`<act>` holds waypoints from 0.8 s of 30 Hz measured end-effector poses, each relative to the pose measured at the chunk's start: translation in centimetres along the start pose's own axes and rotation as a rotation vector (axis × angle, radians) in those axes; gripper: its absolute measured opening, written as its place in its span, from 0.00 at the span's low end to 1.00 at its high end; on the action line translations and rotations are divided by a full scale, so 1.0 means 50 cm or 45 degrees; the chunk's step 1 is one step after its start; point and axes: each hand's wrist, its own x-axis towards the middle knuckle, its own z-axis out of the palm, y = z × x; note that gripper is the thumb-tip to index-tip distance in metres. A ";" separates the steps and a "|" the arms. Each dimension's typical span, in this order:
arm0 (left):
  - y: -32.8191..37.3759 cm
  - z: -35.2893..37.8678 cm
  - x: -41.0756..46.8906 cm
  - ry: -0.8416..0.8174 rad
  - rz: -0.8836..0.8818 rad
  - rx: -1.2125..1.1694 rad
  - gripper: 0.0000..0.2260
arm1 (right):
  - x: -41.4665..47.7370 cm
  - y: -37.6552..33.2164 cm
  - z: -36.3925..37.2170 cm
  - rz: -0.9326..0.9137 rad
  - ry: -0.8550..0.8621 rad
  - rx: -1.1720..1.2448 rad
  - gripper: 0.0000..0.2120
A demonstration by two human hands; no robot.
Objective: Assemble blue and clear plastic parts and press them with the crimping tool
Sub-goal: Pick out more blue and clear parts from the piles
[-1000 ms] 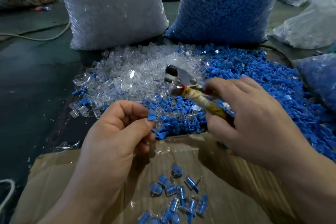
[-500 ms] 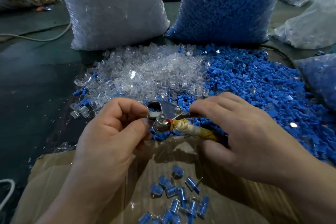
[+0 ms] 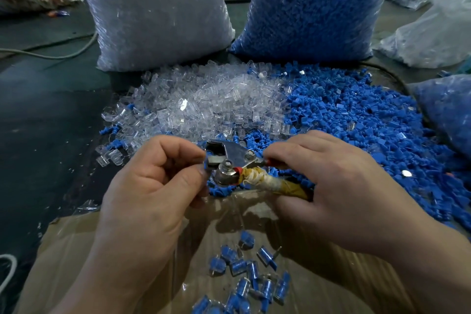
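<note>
Crimping tool (image 3: pixel 230 160) gripped in right hand (image 3: pixel 331 186) has swung onto the blue part (image 3: pixel 209 154), seemingly light and rigid, pinched sidewise by left hand (image 3: pixel 153 186).

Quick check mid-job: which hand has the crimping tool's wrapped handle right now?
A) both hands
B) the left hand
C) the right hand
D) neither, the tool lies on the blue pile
C: the right hand grips the crimping tool by its yellow-wrapped handle, while the left hand pinches a blue part at the tool's metal head.
</note>
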 end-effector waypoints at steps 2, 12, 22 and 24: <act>-0.008 -0.009 0.006 0.066 -0.044 0.034 0.09 | 0.003 0.011 0.005 0.054 0.039 -0.064 0.26; -0.017 0.021 -0.004 -0.136 -0.291 0.182 0.12 | 0.042 0.039 0.022 0.283 -0.090 -0.331 0.33; 0.002 0.048 -0.029 -0.052 -0.136 0.374 0.09 | 0.014 -0.063 0.032 -0.192 0.118 -0.108 0.11; 0.010 0.046 -0.033 -0.064 -0.008 0.463 0.05 | 0.013 -0.064 0.035 -0.206 0.122 -0.093 0.08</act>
